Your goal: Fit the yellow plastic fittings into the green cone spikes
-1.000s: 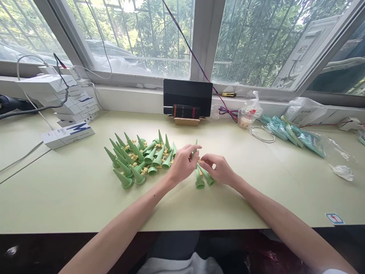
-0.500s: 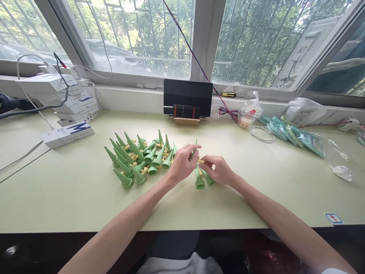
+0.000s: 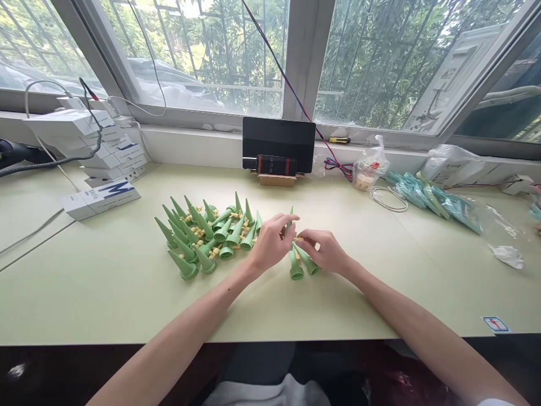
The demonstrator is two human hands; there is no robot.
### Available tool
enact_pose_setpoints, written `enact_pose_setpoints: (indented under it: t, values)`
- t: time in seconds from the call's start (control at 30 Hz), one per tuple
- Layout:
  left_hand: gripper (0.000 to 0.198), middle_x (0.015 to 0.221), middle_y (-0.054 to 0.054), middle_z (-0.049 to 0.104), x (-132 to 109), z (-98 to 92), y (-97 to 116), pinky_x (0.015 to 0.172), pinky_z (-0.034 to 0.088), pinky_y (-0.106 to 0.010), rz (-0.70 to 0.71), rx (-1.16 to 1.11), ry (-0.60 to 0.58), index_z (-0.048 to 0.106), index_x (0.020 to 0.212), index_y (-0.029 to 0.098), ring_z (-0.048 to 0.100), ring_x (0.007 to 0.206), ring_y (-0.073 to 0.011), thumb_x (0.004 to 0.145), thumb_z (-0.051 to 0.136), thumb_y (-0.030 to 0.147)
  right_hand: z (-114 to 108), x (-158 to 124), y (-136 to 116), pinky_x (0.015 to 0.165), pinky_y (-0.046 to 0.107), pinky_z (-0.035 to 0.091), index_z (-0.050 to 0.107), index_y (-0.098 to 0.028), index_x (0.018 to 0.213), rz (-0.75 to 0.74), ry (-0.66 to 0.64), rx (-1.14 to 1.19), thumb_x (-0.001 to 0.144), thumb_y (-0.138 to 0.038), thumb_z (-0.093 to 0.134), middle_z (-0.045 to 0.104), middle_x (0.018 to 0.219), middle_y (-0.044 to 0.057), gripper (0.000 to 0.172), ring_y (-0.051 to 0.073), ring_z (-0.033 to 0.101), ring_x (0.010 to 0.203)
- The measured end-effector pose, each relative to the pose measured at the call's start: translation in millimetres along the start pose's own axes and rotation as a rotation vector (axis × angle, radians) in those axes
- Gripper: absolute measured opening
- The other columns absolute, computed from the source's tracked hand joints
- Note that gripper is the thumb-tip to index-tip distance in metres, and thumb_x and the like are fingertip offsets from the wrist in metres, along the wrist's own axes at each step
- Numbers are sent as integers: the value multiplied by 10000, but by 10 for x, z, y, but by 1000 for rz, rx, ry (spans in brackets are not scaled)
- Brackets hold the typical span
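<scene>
My left hand [image 3: 270, 242] is closed around a green plant-watering spike [image 3: 291, 212], whose tip shows above my fingers; most of its body is hidden. From the right, my right hand [image 3: 325, 251] pinches a small yellow valve [image 3: 296, 238] against that spike. Whether the valve is seated in it I cannot tell. Just below my fingers two more green spikes [image 3: 297, 273] lie with their open, threaded ends toward me. Left of my left hand spreads a cluster of several green spikes [image 3: 205, 260] with yellow valves, some upright on their caps and some lying down.
Behind my hands a phone [image 3: 270, 165] leans on a dark tablet [image 3: 279, 138] over a small cardboard stand. White boxes [image 3: 101, 200] are stacked at the left. To the right are a tied plastic bag [image 3: 370, 169], a coiled white cable [image 3: 387, 199] and teal packets [image 3: 448, 203].
My right fingers have shifted slightly at the yellow valve, which now shows less and sits closer to the spike in my left hand. My left hand has barely moved.
</scene>
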State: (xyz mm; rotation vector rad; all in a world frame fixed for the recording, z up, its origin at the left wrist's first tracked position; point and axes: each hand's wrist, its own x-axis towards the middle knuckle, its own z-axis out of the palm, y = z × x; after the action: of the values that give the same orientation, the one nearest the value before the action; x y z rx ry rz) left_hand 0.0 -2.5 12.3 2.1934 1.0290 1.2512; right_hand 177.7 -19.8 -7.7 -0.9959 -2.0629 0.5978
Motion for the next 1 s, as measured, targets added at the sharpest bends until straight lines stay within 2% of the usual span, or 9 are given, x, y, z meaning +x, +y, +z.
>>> enact_pose_setpoints:
  t: [0.4, 0.67, 0.87, 1.0]
  values:
    - [231, 963, -46, 674, -13, 5, 1, 571, 492, -213, 25, 19, -19, 663, 1084, 190, 563, 600, -80, 939, 485, 208, -16, 5, -18, 550, 259, 376, 570, -186, 785, 15, 47, -5, 958, -349, 494, 563, 653, -4, 249, 110, 410, 546]
    - [227, 938, -39, 673, -10, 6, 0, 559, 488, -208, 25, 38, -12, 663, 1081, 188, 560, 579, -74, 940, 485, 201, -7, 5, -12, 530, 251, 342, 526, -191, 728, 10, 50, -19, 963, -343, 476, 482, 606, -25, 284, 104, 355, 535]
    - [227, 924, -36, 671, -2, 6, -18, 568, 489, -213, 23, 52, 10, 662, 1079, 179, 547, 567, -71, 934, 488, 193, -14, -11, -18, 551, 257, 413, 583, -185, 859, -8, -5, 57, 937, -346, 527, 535, 627, -17, 188, 110, 434, 536]
    - [226, 927, -33, 669, -2, 6, -16, 563, 488, -214, 16, 54, 10, 661, 1074, 184, 543, 561, -71, 932, 486, 197, -6, -18, 2, 555, 262, 424, 585, -189, 870, -10, -13, 61, 936, -327, 522, 547, 641, -9, 166, 118, 450, 551]
